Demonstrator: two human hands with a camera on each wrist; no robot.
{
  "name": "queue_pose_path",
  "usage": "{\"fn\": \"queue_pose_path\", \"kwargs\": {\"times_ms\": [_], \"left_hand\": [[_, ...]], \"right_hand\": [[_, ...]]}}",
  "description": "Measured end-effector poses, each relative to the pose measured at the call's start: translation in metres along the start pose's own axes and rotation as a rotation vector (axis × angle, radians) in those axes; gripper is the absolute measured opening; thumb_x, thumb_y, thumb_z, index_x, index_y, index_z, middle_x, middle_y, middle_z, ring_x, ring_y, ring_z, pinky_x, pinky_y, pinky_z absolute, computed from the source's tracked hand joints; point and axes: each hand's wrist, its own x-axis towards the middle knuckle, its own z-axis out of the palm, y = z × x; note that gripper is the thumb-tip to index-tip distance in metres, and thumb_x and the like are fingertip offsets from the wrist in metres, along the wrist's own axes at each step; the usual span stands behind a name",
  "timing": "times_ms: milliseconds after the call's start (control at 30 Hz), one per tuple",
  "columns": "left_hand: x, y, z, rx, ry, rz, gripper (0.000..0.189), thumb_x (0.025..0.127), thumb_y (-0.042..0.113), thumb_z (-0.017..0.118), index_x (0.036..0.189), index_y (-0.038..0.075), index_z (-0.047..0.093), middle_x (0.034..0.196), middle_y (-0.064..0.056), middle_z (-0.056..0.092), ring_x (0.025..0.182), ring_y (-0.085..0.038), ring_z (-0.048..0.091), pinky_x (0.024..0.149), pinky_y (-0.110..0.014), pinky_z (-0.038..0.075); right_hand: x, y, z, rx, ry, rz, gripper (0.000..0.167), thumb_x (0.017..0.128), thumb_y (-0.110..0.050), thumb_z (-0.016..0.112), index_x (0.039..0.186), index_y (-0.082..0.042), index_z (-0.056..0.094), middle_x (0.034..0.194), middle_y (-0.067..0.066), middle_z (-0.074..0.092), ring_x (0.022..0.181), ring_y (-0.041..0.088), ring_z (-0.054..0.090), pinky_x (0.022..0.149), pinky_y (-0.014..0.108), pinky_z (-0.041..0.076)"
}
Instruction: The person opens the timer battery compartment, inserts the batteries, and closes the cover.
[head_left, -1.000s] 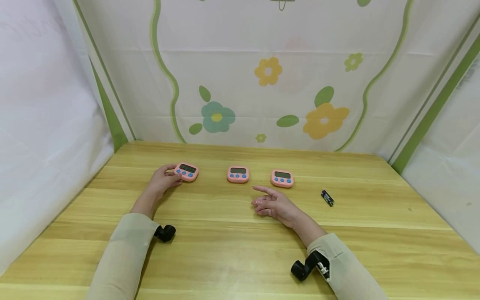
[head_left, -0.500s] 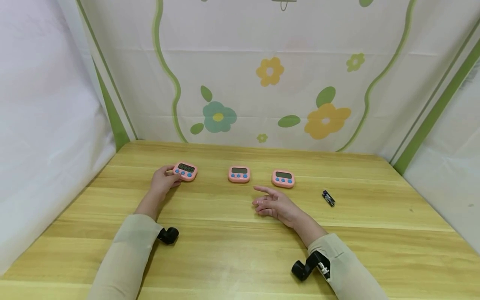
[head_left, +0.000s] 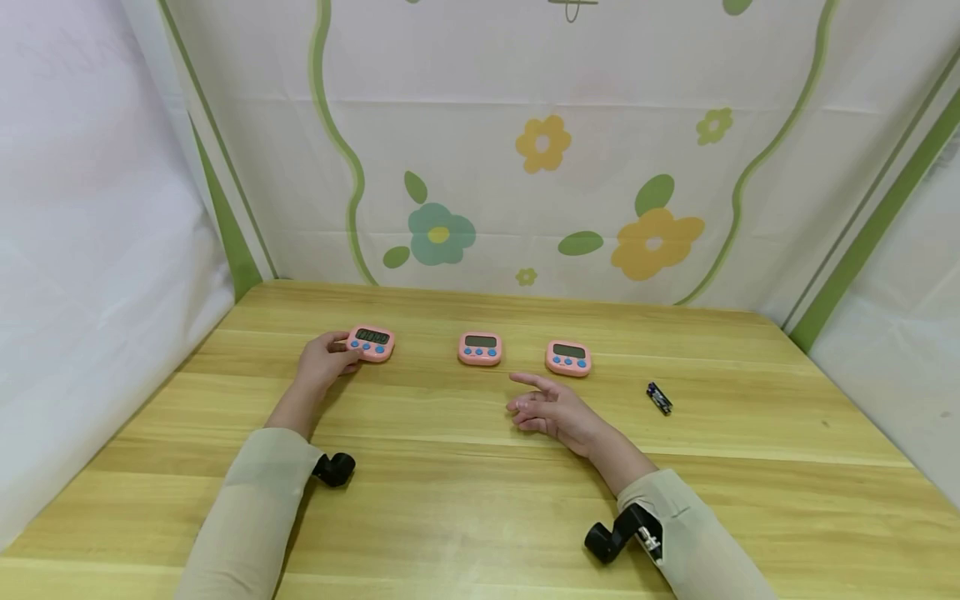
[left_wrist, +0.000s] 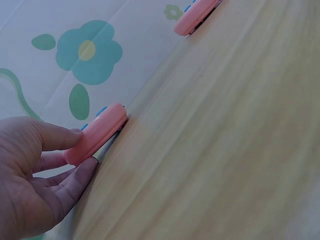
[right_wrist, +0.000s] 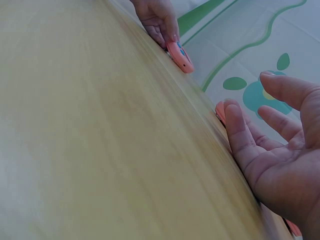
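Note:
At the left of the table, my left hand (head_left: 324,362) pinches a pink digital timer (head_left: 371,343) by its left side. In the left wrist view the thumb lies on the face of that timer (left_wrist: 100,132) and other fingers are beneath it. Dark digits show on its screen, too small to read surely. A second pink timer (head_left: 480,349) lies mid-table with a blank screen, and a third timer (head_left: 568,358), also blank, lies to its right. My right hand (head_left: 553,414) is in front of these two, fingers loosely bent, holding nothing.
Small dark batteries (head_left: 659,398), seemingly a pair side by side, lie on the wooden table (head_left: 450,517) to the right of the timers. A flowered white cloth (head_left: 480,150) hangs behind the table's back edge, with white cloth at both sides.
The left hand and its timer have shifted very slightly, and the timer's digits look different from before. The head view has drifted a little. The right hand keeps its pose.

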Motion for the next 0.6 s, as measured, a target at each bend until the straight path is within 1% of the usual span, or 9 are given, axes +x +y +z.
{"fn": "queue_pose_path", "kwargs": {"times_ms": [167,267,333,500,600], "left_hand": [[0.0001,-0.001,-0.0012,-0.003,0.005,0.011,0.05,0.084,0.001,0.052,0.13,-0.006,0.03,0.112,-0.025,0.042,0.09,-0.026,0.053,0.074,-0.028,0.048],[-0.0008,-0.0005,-0.0016,0.005,0.019,0.007,0.05,0.084,0.001,0.052,0.129,-0.006,0.032,0.113,-0.025,0.043,0.091,-0.026,0.053,0.074,-0.028,0.048],[-0.0014,-0.0005,-0.0018,0.012,0.028,0.007,0.05,0.084,0.002,0.053,0.129,-0.006,0.033,0.113,-0.024,0.044,0.089,-0.024,0.054,0.073,-0.027,0.049],[-0.0021,-0.0005,-0.0019,0.029,0.058,0.009,0.048,0.082,0.002,0.055,0.127,-0.006,0.037,0.109,-0.022,0.046,0.079,-0.016,0.057,0.07,-0.025,0.049],[-0.0031,0.0005,-0.0022,0.031,0.068,0.007,0.048,0.083,0.002,0.055,0.126,-0.006,0.037,0.109,-0.022,0.046,0.078,-0.016,0.057,0.07,-0.025,0.049]], "right_hand": [[-0.0008,-0.0011,0.0009,0.007,0.001,0.003,0.058,0.084,-0.005,0.054,0.134,0.0,0.025,0.098,0.017,0.053,0.078,0.019,0.057,0.074,0.031,0.048],[-0.0009,-0.0015,0.0009,0.004,-0.004,0.002,0.058,0.084,-0.004,0.053,0.134,0.0,0.024,0.098,0.018,0.053,0.078,0.019,0.057,0.074,0.031,0.048],[-0.0007,-0.0016,0.0008,0.002,-0.004,0.002,0.058,0.084,-0.004,0.053,0.134,0.0,0.024,0.099,0.019,0.052,0.078,0.019,0.057,0.074,0.03,0.048],[-0.0002,-0.0011,0.0005,0.001,-0.007,0.003,0.057,0.085,-0.004,0.052,0.134,0.0,0.024,0.099,0.019,0.052,0.078,0.019,0.057,0.074,0.03,0.048],[-0.0002,-0.0007,0.0005,0.002,-0.006,0.003,0.056,0.085,-0.004,0.052,0.134,-0.001,0.025,0.1,0.019,0.052,0.078,0.019,0.057,0.075,0.031,0.048]]}}
